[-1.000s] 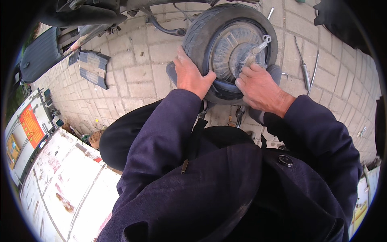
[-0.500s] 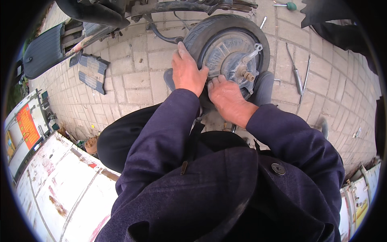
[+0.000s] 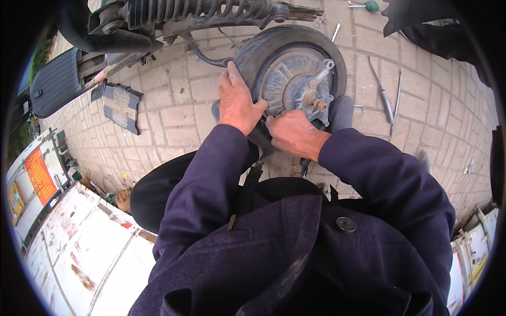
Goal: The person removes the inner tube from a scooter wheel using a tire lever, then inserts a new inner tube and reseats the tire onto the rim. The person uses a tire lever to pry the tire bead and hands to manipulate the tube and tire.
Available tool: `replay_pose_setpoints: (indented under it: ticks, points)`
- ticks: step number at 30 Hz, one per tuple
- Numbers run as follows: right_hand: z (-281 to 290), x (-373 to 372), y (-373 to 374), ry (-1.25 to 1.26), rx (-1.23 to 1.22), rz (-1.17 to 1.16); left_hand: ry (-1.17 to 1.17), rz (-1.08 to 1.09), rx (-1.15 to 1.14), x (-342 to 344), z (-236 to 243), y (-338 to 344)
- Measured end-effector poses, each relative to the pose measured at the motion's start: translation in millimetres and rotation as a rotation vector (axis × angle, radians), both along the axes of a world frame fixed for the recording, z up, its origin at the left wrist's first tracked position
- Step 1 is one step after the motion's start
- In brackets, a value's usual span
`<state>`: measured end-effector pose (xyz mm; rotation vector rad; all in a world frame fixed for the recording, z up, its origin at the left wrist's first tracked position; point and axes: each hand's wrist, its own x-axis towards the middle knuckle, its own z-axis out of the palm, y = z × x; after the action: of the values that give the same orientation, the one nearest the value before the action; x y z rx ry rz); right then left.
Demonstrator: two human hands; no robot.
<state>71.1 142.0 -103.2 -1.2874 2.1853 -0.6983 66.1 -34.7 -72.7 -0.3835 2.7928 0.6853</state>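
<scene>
A dusty scooter wheel, with a black tyre (image 3: 330,58) round a grey hub (image 3: 282,76), sits between my shoes. A threaded axle (image 3: 318,104) and a metal bracket (image 3: 326,69) stick up from the hub. My left hand (image 3: 237,102) grips the tyre's left side, thumb toward the rim. My right hand (image 3: 294,134) has its fingers curled at the lower part of the rim, below the axle; what they grip is hidden. A grey shoe (image 3: 341,113) is beside the wheel on the right.
Scooter frame with coil spring (image 3: 174,13) above; dark footboard (image 3: 55,84) at upper left; flat grey piece (image 3: 117,105) on paving. Long tools (image 3: 386,105) and a green-handled screwdriver (image 3: 371,6) lie rightward. A white, rusty panel (image 3: 68,247) stands at lower left, dark fabric (image 3: 437,42) at upper right.
My right hand has left the upper hub and moved down-left to the lower rim, uncovering the axle. My left hand keeps its grip. The view has shifted, showing more of the spring.
</scene>
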Motion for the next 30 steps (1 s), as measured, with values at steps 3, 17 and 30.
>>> replay_pose_setpoints:
  ticks: [3,17,30]
  points:
    - [6.3,-8.8,13.2,0.026,-0.06,0.035,0.016,-0.008,0.035,0.7,2.8,0.1]
    - [33.2,-54.2,53.5,-0.057,0.047,0.09,0.025,-0.092,-0.075,-4.7,12.8,0.9]
    - [48.2,-53.9,34.0,-0.005,0.196,0.063,0.098,0.04,0.141,-4.8,-2.5,-9.7]
